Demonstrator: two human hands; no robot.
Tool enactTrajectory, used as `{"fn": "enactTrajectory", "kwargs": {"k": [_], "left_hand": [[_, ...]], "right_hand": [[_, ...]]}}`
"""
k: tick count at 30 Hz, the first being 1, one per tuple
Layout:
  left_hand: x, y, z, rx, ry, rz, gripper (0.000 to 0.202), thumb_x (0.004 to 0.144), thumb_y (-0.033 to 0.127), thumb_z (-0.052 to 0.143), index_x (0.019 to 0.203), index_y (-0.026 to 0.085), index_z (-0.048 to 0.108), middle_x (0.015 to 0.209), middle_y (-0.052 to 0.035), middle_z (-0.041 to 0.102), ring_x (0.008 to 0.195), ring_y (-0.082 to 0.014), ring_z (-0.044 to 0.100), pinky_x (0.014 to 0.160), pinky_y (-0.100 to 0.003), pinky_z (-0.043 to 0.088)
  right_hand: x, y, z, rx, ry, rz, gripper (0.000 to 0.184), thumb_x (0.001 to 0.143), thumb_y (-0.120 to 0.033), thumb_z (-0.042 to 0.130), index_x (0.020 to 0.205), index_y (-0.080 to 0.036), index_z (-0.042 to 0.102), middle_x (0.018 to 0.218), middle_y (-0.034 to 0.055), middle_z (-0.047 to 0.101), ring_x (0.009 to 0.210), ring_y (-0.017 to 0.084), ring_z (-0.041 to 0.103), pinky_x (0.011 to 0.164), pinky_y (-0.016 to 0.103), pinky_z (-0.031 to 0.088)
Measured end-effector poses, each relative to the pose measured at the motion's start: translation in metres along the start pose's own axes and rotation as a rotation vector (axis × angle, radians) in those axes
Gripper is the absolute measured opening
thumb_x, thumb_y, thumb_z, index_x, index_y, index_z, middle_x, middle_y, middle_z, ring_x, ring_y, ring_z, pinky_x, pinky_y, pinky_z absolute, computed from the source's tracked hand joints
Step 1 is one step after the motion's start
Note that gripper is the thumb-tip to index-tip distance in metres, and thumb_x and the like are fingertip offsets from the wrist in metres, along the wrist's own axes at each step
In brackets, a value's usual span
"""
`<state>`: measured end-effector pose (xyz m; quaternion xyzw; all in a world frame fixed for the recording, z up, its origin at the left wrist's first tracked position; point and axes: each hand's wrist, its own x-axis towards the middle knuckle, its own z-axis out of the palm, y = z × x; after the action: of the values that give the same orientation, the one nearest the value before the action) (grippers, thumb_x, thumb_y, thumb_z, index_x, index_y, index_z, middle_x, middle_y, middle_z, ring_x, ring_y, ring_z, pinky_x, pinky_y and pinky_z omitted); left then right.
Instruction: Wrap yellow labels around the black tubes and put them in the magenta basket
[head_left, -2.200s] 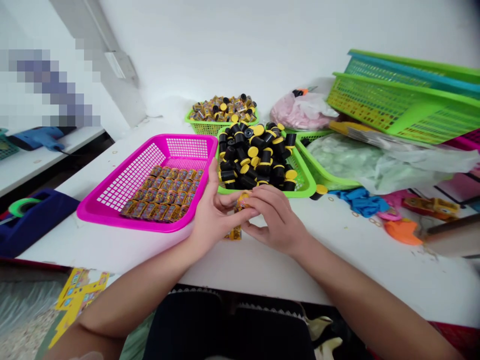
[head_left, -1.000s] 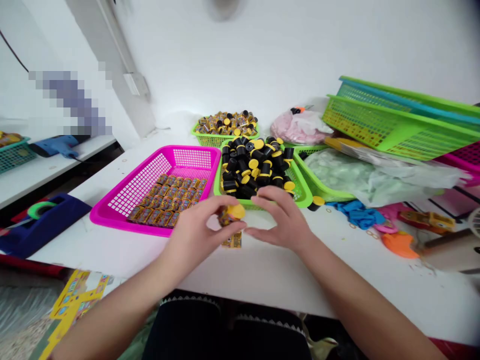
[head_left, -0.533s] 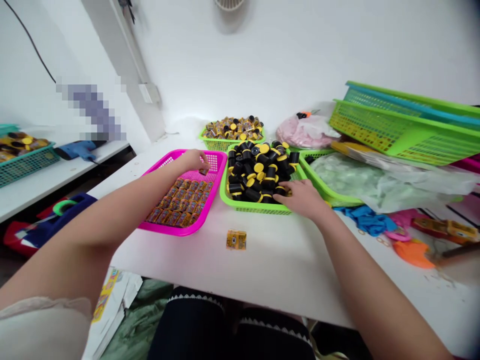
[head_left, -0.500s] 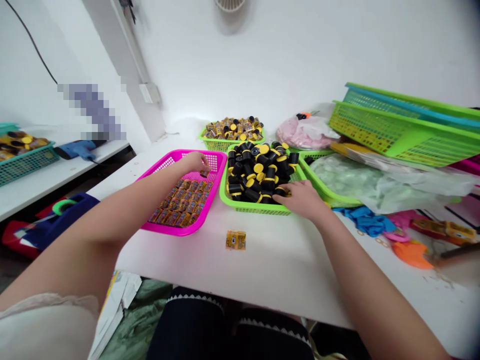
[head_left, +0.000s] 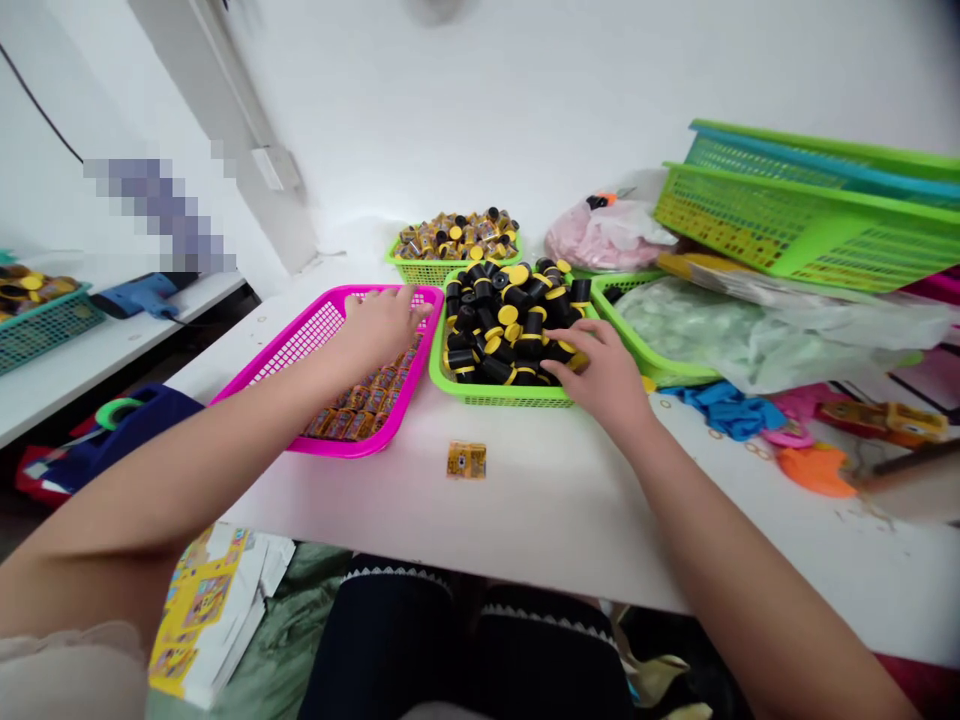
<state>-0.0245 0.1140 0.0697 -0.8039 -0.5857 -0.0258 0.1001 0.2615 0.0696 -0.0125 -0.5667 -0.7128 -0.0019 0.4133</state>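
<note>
My left hand [head_left: 384, 325] is over the pink basket [head_left: 386, 440], its fingers stretched apart and nothing visible in them. Rows of small canisters in printed orange wraps [head_left: 356, 410] stand in that basket, partly hidden by my forearm. My right hand [head_left: 604, 370] is at the front right of a green basket [head_left: 502, 397] heaped with black canisters with yellow lids [head_left: 495, 345]. Thumb and fingers there close around one black canister [head_left: 559, 351]. A flat orange printed label [head_left: 466, 460] lies on the white table in front of the baskets.
Behind stands another green basket [head_left: 427, 270] of wrapped canisters. To the right are a green basket with clear plastic bags [head_left: 697, 325], stacked baskets [head_left: 795, 220], blue cloth-like pieces [head_left: 731, 410] and an orange piece [head_left: 814, 468]. A blue heat gun [head_left: 142, 297] rests on the left table.
My left hand, which held a small canister over the pink basket, has moved up and left, its fingers now spread. My right hand stays at the black canisters, fingers slightly wider. The view has shifted.
</note>
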Motion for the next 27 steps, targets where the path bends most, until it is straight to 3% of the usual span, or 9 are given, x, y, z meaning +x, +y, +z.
{"fn": "enactTrajectory", "kwargs": {"k": [2, 5, 8, 11, 16, 19, 22, 24, 27], "left_hand": [[-0.046, 0.023, -0.004, -0.048, 0.321, 0.200, 0.041, 0.103, 0.036, 0.035, 0.124, 0.010, 0.060, 0.114, -0.0179, 0.067, 0.111, -0.0307, 0.062, 0.094, -0.045, 0.048], [-0.108, 0.054, 0.022, -0.115, 0.271, 0.622, 0.033, 0.103, 0.029, 0.038, 0.107, 0.015, 0.068, 0.097, -0.0103, 0.071, 0.092, -0.0199, 0.068, 0.086, -0.033, 0.052], [-0.149, 0.072, 0.066, -0.104, 0.119, 0.651, 0.048, 0.102, 0.042, 0.040, 0.131, 0.008, 0.057, 0.131, -0.0198, 0.064, 0.121, -0.0293, 0.061, 0.100, -0.043, 0.048], [-0.186, 0.078, 0.094, -0.062, 0.088, 0.656, 0.069, 0.098, 0.056, 0.040, 0.139, 0.002, 0.050, 0.142, -0.0238, 0.055, 0.131, -0.0366, 0.054, 0.107, -0.050, 0.044], [-0.237, 0.077, 0.081, -0.020, 0.209, 0.775, 0.039, 0.098, 0.021, 0.043, 0.131, 0.008, 0.059, 0.127, -0.0150, 0.068, 0.117, -0.0274, 0.066, 0.100, -0.037, 0.051], [-0.230, 0.071, 0.060, -0.100, 0.232, 0.845, 0.040, 0.097, 0.011, 0.037, 0.131, 0.005, 0.058, 0.126, -0.0135, 0.069, 0.117, -0.0234, 0.067, 0.099, -0.032, 0.052], [-0.192, 0.063, 0.050, -0.081, 0.345, 0.848, 0.038, 0.095, 0.006, 0.040, 0.129, 0.002, 0.057, 0.127, -0.0169, 0.068, 0.120, -0.0261, 0.065, 0.102, -0.035, 0.052], [-0.162, 0.060, 0.052, -0.123, 0.351, 0.789, 0.034, 0.096, 0.006, 0.043, 0.126, 0.005, 0.059, 0.124, -0.0166, 0.070, 0.118, -0.0256, 0.066, 0.100, -0.035, 0.054], [-0.123, 0.064, 0.056, -0.505, 0.264, 0.608, 0.027, 0.093, 0.009, 0.051, 0.116, 0.012, 0.066, 0.113, -0.0109, 0.074, 0.103, -0.0199, 0.072, 0.091, -0.030, 0.058]], "right_hand": [[-0.003, 0.001, 0.002, 0.037, 0.051, -0.073, 0.032, 0.084, -0.028, 0.069, 0.115, -0.028, 0.071, 0.116, 0.0084, 0.058, 0.077, 0.018, 0.063, 0.074, 0.038, 0.061], [-0.005, 0.003, 0.005, 0.061, 0.085, -0.133, 0.033, 0.085, -0.026, 0.067, 0.118, -0.027, 0.071, 0.115, 0.0093, 0.055, 0.075, 0.017, 0.061, 0.070, 0.037, 0.062], [-0.004, 0.005, 0.007, 0.079, 0.096, -0.153, 0.034, 0.086, -0.026, 0.067, 0.119, -0.026, 0.071, 0.113, 0.0096, 0.053, 0.078, 0.018, 0.061, 0.071, 0.038, 0.064], [-0.004, 0.006, 0.007, 0.081, 0.100, -0.159, 0.032, 0.086, -0.027, 0.067, 0.118, -0.027, 0.071, 0.112, 0.0092, 0.053, 0.078, 0.017, 0.061, 0.070, 0.038, 0.064], [-0.005, 0.006, 0.007, 0.081, 0.115, -0.168, 0.030, 0.086, -0.026, 0.067, 0.116, -0.027, 0.071, 0.111, 0.0094, 0.053, 0.080, 0.018, 0.062, 0.071, 0.037, 0.065], [-0.006, 0.005, 0.007, 0.090, 0.128, -0.169, 0.031, 0.087, -0.024, 0.066, 0.118, -0.026, 0.070, 0.113, 0.0101, 0.052, 0.080, 0.017, 0.062, 0.072, 0.037, 0.066], [-0.006, 0.004, 0.007, 0.076, 0.142, -0.183, 0.032, 0.088, -0.024, 0.065, 0.119, -0.024, 0.070, 0.114, 0.0108, 0.051, 0.079, 0.017, 0.061, 0.073, 0.037, 0.066], [-0.006, 0.004, 0.008, 0.068, 0.149, -0.191, 0.032, 0.088, -0.024, 0.065, 0.119, -0.024, 0.070, 0.114, 0.0111, 0.051, 0.079, 0.017, 0.061, 0.072, 0.036, 0.066], [-0.006, 0.003, 0.007, 0.085, 0.176, -0.200, 0.029, 0.089, -0.026, 0.064, 0.116, -0.022, 0.072, 0.115, 0.0124, 0.051, 0.083, 0.018, 0.063, 0.072, 0.037, 0.065]]}}
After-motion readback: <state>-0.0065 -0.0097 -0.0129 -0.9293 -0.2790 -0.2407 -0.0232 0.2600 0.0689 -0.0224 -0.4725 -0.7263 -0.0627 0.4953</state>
